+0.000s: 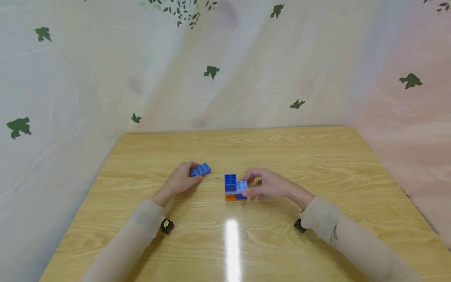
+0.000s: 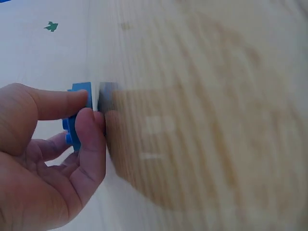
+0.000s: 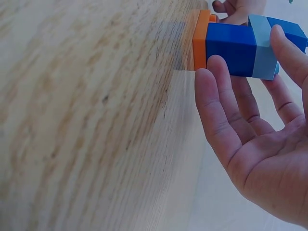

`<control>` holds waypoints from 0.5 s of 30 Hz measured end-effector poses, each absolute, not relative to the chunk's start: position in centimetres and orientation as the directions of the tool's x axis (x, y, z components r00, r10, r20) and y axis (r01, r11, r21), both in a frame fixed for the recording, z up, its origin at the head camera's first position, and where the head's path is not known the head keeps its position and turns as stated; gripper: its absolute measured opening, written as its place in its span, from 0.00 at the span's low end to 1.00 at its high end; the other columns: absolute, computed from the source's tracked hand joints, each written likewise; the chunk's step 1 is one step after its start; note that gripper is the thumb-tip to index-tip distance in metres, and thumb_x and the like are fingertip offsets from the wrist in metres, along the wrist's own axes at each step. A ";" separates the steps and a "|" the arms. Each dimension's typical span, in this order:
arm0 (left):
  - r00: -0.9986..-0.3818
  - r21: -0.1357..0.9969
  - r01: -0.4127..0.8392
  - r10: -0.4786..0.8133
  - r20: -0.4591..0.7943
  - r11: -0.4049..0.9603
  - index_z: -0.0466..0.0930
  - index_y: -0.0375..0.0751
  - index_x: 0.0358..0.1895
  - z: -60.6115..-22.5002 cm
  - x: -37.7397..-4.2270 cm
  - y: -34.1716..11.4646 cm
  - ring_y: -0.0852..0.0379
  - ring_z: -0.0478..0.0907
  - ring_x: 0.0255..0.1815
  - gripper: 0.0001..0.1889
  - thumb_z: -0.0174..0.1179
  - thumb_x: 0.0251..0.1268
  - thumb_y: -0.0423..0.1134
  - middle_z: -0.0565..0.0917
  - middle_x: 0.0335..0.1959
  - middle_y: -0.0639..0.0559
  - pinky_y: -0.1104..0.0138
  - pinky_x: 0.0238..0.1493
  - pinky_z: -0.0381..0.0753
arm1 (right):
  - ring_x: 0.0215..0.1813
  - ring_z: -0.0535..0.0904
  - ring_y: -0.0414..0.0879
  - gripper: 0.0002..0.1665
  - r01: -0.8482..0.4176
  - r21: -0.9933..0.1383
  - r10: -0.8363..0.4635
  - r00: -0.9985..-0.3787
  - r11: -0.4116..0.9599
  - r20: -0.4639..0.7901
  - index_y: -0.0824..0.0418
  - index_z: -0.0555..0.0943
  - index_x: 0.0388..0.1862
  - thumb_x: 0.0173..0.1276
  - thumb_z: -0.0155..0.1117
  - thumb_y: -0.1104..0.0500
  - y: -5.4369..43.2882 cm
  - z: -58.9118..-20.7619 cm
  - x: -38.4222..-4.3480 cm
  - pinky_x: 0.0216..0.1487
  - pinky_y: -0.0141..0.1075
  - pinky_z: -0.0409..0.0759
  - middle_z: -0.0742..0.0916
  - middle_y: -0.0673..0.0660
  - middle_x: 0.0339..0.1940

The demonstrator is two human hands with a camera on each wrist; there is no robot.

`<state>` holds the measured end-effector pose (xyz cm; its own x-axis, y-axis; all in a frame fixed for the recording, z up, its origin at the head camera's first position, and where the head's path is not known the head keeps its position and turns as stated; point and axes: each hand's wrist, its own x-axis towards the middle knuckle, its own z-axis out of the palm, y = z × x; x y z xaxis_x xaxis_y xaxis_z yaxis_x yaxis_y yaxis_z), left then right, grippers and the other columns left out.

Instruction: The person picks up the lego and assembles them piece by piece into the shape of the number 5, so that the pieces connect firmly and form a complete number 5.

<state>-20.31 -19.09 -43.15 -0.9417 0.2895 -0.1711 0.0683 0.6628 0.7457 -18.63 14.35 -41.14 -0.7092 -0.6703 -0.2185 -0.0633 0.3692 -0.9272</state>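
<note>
My left hand (image 1: 181,178) pinches a blue toy building brick (image 1: 201,170) between thumb and fingers, left of the stack and close to the tabletop. In the left wrist view, the brick (image 2: 74,127) has its studs facing away from the table, partly covered by fingers. A stack of bricks (image 1: 230,183) stands on the table: orange at the bottom, then dark blue, a light blue layer, and a dark blue brick on top at the left. My right hand (image 1: 267,183) grips the stack's right side, its thumb on the light blue brick (image 3: 263,50) and its fingers beside the lower bricks.
The wooden table (image 1: 282,243) carries both hands' work, with a bright light reflection (image 1: 232,250) in front of the stack. A pale curtain (image 1: 169,86) with green bird shapes hangs behind and around the table. Dark wrist devices (image 1: 166,226) sit at both sleeves.
</note>
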 end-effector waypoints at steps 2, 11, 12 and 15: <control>-0.940 0.764 0.091 0.308 -0.146 0.638 0.68 0.31 0.69 -43.0 -20.1 -19.0 0.55 0.76 0.16 0.27 0.63 0.73 0.38 0.82 0.42 0.37 0.67 0.17 0.75 | 0.42 0.85 0.61 0.19 -0.063 -0.927 -0.672 -0.707 0.369 -0.220 0.57 0.79 0.54 0.68 0.73 0.55 14.4 -41.2 -18.6 0.39 0.51 0.86 0.80 0.60 0.52; -0.907 0.852 0.201 0.420 -0.024 0.484 0.72 0.40 0.68 -40.7 -19.0 -17.0 0.39 0.80 0.28 0.26 0.63 0.73 0.46 0.80 0.55 0.45 0.62 0.22 0.82 | 0.42 0.85 0.61 0.18 -0.060 -0.927 -0.670 -0.708 0.371 -0.223 0.57 0.80 0.53 0.68 0.74 0.55 14.4 -41.2 -18.9 0.39 0.51 0.86 0.81 0.60 0.51; -0.904 0.857 0.209 0.427 -0.014 0.472 0.73 0.40 0.68 -40.4 -18.9 -16.7 0.39 0.80 0.30 0.25 0.64 0.73 0.46 0.80 0.55 0.46 0.62 0.23 0.82 | 0.42 0.85 0.61 0.19 -0.060 -0.926 -0.669 -0.709 0.372 -0.222 0.57 0.80 0.53 0.67 0.74 0.55 14.5 -41.3 -18.9 0.39 0.51 0.86 0.81 0.60 0.51; -0.896 0.875 0.229 0.444 0.018 0.426 0.74 0.40 0.67 -39.7 -18.5 -15.9 0.40 0.80 0.33 0.25 0.65 0.72 0.45 0.80 0.55 0.45 0.62 0.23 0.82 | 0.42 0.85 0.61 0.18 -0.058 -0.928 -0.670 -0.708 0.369 -0.223 0.57 0.80 0.53 0.68 0.74 0.54 14.5 -41.4 -18.9 0.39 0.51 0.86 0.81 0.60 0.51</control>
<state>-18.49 -15.89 -39.66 -0.8958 0.4441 0.0184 0.2291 0.4259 0.8753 -18.95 14.47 -41.36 -0.7083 -0.6699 -0.2226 -0.0576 0.3691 -0.9276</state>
